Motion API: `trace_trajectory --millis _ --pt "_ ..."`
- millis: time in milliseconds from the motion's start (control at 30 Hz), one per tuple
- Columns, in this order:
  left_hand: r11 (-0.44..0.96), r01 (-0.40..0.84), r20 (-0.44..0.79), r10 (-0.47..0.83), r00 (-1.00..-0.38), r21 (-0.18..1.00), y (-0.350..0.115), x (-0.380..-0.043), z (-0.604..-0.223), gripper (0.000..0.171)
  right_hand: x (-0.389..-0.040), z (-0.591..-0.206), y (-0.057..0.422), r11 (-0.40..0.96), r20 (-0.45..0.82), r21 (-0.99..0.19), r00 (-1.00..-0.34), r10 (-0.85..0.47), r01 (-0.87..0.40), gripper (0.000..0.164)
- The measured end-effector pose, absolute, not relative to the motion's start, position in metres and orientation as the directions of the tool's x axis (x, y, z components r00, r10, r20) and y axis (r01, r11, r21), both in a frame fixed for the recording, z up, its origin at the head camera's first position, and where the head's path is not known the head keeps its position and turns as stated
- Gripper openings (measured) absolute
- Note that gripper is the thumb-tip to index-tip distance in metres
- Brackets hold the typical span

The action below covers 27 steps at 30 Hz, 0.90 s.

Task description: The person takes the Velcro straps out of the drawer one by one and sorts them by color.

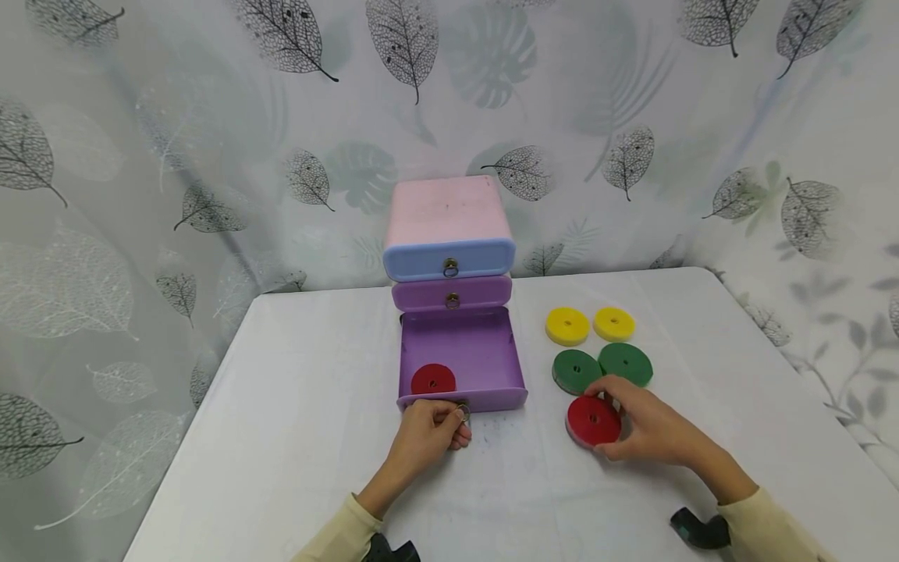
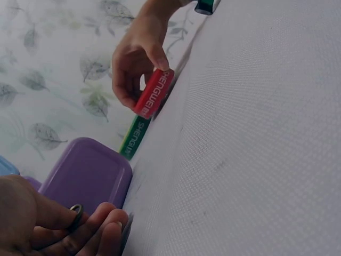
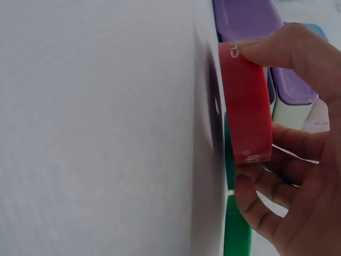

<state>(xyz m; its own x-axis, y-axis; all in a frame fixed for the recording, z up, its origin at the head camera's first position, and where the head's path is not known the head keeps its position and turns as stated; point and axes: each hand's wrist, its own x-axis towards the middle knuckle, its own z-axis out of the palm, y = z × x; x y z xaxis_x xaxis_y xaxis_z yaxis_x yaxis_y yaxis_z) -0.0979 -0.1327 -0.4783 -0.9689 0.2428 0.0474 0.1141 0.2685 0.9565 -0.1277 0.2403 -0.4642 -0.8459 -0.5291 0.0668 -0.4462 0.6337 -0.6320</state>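
Note:
My left hand (image 1: 430, 431) pinches the small metal ring pull (image 2: 76, 216) on the front of the purple bottom drawer (image 1: 492, 355), which is pulled out. Inside that drawer, near its front left, lies a red ribbon roll (image 1: 432, 378). My right hand (image 1: 649, 421) grips another red ribbon roll (image 3: 248, 106) between thumb and fingers, by its outer edge, close over the table. White lettering runs along this roll's side in the left wrist view. Just behind it sit two green rolls, a smaller one (image 1: 576, 371) and a larger one (image 1: 626, 364).
Two yellow rolls (image 1: 567, 325) lie behind the green ones. The drawer cabinet (image 1: 449, 211), pink on top, stands at the table's back edge against a leaf-patterned cloth; its blue drawer (image 1: 449, 260) and upper purple drawer (image 1: 485, 293) sit above the bottom one. White cloth (image 1: 316, 375) covers the table.

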Motion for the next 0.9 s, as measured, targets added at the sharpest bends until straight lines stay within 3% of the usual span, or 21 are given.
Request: trace_trajectory --millis 533,900 --pt "0.254 0.104 0.042 0.238 -0.970 0.961 -0.133 -0.098 -0.480 0.018 -0.125 -0.464 0.240 0.651 0.019 -0.611 -0.830 -0.557 -0.451 0.073" --pt "0.259 0.114 0.051 0.238 -0.970 0.959 -0.134 -0.099 -0.482 0.019 -0.134 -0.438 0.233 0.670 0.020 -0.575 -0.827 -0.562 -0.470 0.068"
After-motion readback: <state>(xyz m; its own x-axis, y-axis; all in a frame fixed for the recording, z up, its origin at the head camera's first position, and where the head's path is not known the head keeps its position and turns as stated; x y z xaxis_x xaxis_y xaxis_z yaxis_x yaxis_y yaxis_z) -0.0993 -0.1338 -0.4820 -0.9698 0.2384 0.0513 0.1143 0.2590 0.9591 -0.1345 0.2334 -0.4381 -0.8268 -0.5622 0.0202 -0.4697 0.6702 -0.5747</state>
